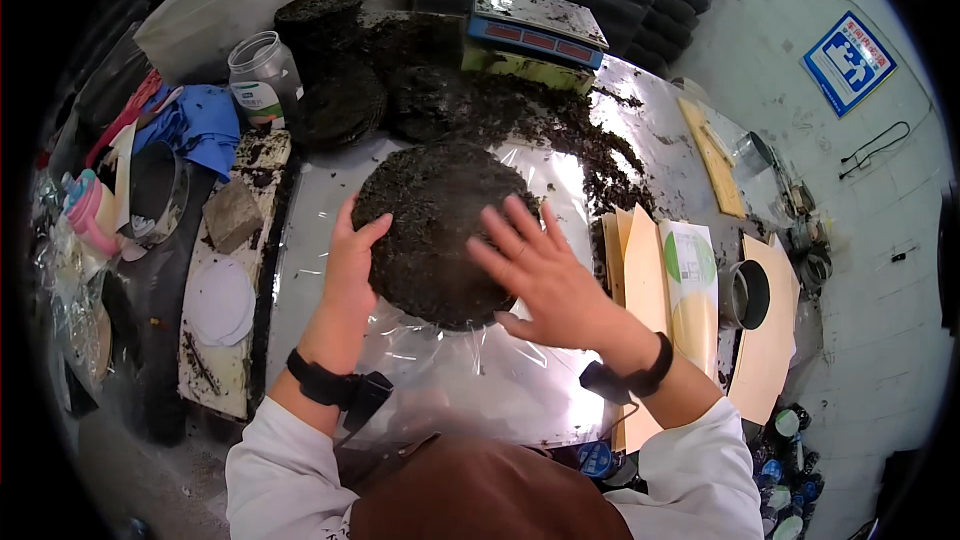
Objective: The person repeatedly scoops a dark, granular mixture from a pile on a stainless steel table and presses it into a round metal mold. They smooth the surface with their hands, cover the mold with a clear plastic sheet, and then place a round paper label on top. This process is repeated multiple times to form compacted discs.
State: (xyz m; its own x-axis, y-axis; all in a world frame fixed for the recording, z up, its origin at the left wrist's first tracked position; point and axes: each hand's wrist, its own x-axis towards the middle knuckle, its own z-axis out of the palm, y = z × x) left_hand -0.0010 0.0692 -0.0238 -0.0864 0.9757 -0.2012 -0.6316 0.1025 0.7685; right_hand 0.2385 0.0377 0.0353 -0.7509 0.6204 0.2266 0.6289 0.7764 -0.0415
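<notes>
A thick round cake of dark pressed leafy matter (430, 190) lies on clear plastic film (420, 380) in the middle of the table. My left hand (350, 252) holds its left edge, the thumb on the top face and the other fingers along the side, partly hidden. Over the lower right of the cake is my right hand (545, 285), fingers spread and slightly blurred, with nothing in it. Whether its fingertips touch the surface I cannot tell. Behind the cake, more dark round cakes (340, 105) sit beside loose dark shreds (610, 160).
A digital scale (540, 25) stands at the back. To the left are a clear jar (265, 80), a blue cloth (205, 130) and white paper discs (220, 300). On the right lie tan paper sheets (640, 280), a metal ring (745, 295) and a wooden strip (712, 160).
</notes>
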